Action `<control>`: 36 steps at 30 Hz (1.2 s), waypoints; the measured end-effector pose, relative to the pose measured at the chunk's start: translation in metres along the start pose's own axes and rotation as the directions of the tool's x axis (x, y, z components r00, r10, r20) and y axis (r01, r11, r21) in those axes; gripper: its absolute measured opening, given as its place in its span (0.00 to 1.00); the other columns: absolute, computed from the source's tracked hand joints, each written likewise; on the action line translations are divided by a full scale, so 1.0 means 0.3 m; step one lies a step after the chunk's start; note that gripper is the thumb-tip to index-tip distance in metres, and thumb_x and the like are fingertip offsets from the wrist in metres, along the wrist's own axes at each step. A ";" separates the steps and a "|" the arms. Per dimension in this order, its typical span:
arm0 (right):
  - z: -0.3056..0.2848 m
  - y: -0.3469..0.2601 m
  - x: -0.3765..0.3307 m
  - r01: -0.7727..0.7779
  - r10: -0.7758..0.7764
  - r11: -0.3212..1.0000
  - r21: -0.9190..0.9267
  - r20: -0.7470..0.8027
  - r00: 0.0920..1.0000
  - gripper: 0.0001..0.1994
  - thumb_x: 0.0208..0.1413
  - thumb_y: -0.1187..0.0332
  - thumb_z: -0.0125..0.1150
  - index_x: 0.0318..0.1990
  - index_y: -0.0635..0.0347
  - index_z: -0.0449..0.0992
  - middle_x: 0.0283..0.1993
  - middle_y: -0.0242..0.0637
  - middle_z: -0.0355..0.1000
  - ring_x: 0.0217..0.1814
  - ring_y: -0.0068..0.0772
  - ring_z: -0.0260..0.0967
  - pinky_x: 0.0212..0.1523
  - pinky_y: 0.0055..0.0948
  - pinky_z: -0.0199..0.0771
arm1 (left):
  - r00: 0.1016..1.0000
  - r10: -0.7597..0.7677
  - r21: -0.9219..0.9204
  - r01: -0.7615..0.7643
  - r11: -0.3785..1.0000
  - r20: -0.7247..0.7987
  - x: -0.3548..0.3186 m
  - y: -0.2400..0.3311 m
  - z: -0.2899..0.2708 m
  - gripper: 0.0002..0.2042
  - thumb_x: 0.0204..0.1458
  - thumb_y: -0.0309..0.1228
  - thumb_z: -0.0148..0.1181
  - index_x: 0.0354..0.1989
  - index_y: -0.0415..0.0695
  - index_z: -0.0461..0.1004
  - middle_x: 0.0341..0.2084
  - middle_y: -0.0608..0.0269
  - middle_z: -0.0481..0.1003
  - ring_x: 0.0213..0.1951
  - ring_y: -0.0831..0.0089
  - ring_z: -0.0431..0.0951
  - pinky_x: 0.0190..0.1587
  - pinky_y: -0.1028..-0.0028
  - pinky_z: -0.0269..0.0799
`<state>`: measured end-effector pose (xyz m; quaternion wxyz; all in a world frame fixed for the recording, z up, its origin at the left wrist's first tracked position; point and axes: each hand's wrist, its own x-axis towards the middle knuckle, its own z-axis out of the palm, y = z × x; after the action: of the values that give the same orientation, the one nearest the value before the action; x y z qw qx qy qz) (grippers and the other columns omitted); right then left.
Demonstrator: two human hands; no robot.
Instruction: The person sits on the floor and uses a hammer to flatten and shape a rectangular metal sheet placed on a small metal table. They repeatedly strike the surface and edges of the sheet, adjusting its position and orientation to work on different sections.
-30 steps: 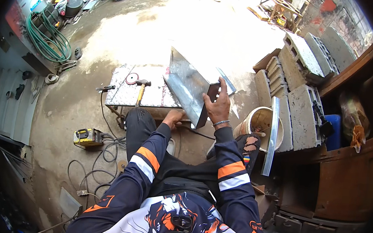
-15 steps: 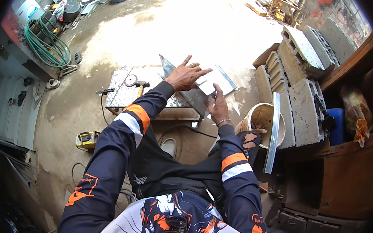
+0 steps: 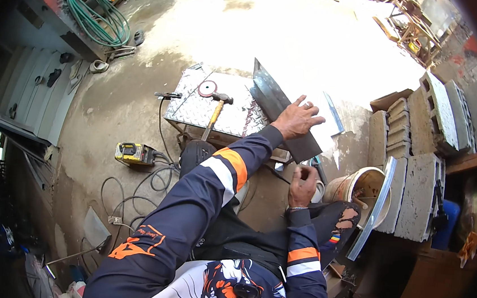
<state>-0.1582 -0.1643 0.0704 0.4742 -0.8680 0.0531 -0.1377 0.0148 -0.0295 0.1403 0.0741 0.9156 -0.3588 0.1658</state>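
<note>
A dark folded metal piece [image 3: 277,98] lies slanted across the right end of a low table topped with diamond-pattern plate [image 3: 188,108]. My left hand [image 3: 298,120] rests over its near part, fingers spread. Closer to me, my right hand [image 3: 302,187] is held just off the metal's near end with its fingers curled; whatever it may hold is hidden. On the tabletop lie a hammer [image 3: 215,116] with a yellow handle and a red-rimmed disc [image 3: 207,88]. A black cable clamp [image 3: 168,95] grips the table's left edge.
A yellow-and-black welding machine [image 3: 135,154] stands on the floor at left, among looping black cables [image 3: 159,179]. On the right, a long metal strip [image 3: 371,217] leans on a dirty white bucket [image 3: 340,187], beside stacked concrete blocks [image 3: 420,182]. A shiny metal strip [image 3: 333,115] lies past the table.
My view has shifted, moving the table rightward in the picture. My right hand has drawn back toward me and its fingers have curled. My left hand now lies nearer the metal piece's near end.
</note>
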 end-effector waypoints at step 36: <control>-0.373 -0.152 -0.020 0.108 0.211 0.881 -0.460 0.589 0.780 0.24 0.50 0.48 0.68 0.42 0.62 0.80 0.35 0.54 0.78 0.40 0.59 0.77 0.41 0.49 0.75 | 0.877 0.052 0.018 -0.069 0.997 0.478 0.070 -0.037 -0.084 0.15 0.65 0.30 0.44 0.59 0.53 0.64 0.59 0.60 0.68 0.67 0.52 0.64 0.64 0.22 0.47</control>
<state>-0.1981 -0.2287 0.1649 0.2438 -0.9502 -0.0505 0.1875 0.0304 -0.0282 0.1710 -0.0378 0.9176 -0.3916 -0.0563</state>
